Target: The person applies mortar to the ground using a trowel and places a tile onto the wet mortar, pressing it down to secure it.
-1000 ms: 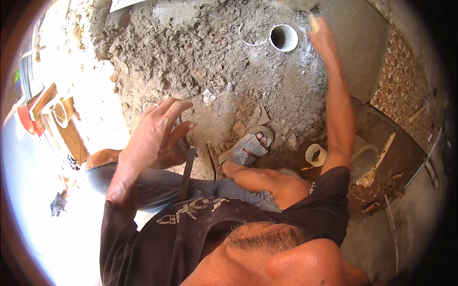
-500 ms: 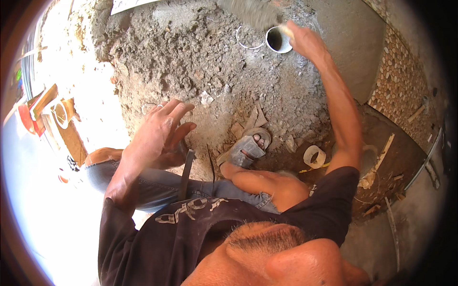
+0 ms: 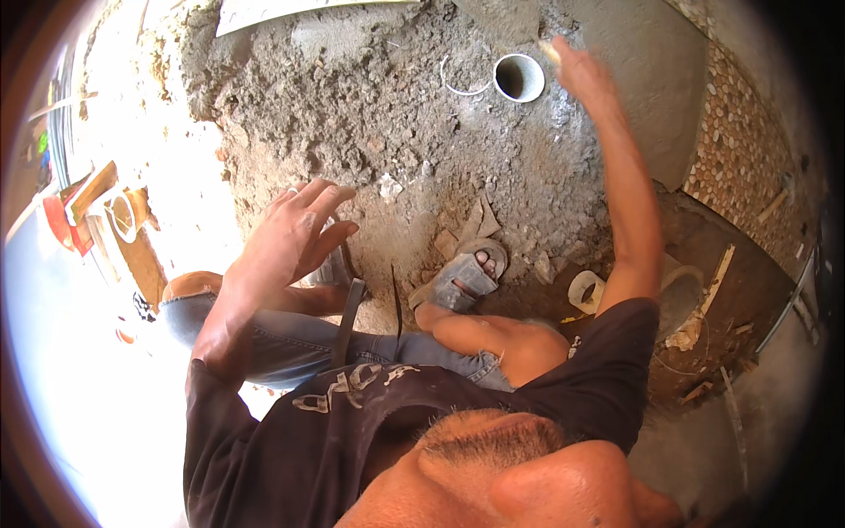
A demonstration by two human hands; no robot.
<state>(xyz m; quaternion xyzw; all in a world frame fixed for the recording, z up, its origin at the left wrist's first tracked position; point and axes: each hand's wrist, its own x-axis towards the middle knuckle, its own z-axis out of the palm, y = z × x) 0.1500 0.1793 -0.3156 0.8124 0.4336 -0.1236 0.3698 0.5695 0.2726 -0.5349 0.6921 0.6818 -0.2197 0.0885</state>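
My right hand (image 3: 581, 72), at the upper right, is closed round the pale handle of a trowel (image 3: 500, 19). Its broad grey blade reaches up and left to the top edge, partly out of view and hard to tell from the mortar. Just below the trowel, a white pipe end (image 3: 519, 77) sticks up from the rough grey ground (image 3: 352, 114). To the pipe's left lies a thin white ring (image 3: 458, 81). My left hand (image 3: 295, 231) hangs over my knee with its fingers apart, a ring on one finger and nothing held.
Smooth grey mortar (image 3: 638, 79) borders a pebbled strip (image 3: 744, 132) on the right. My sandalled foot (image 3: 466, 277) rests on the dirt. A short pipe piece (image 3: 585, 290) and wood scraps (image 3: 704, 304) lie near my right arm. A red and wooden tool (image 3: 66, 222) lies far left.
My right hand has moved a little to the right with the trowel, away from the pipe opening, whose rim now shows whole. The left hand has hardly moved.
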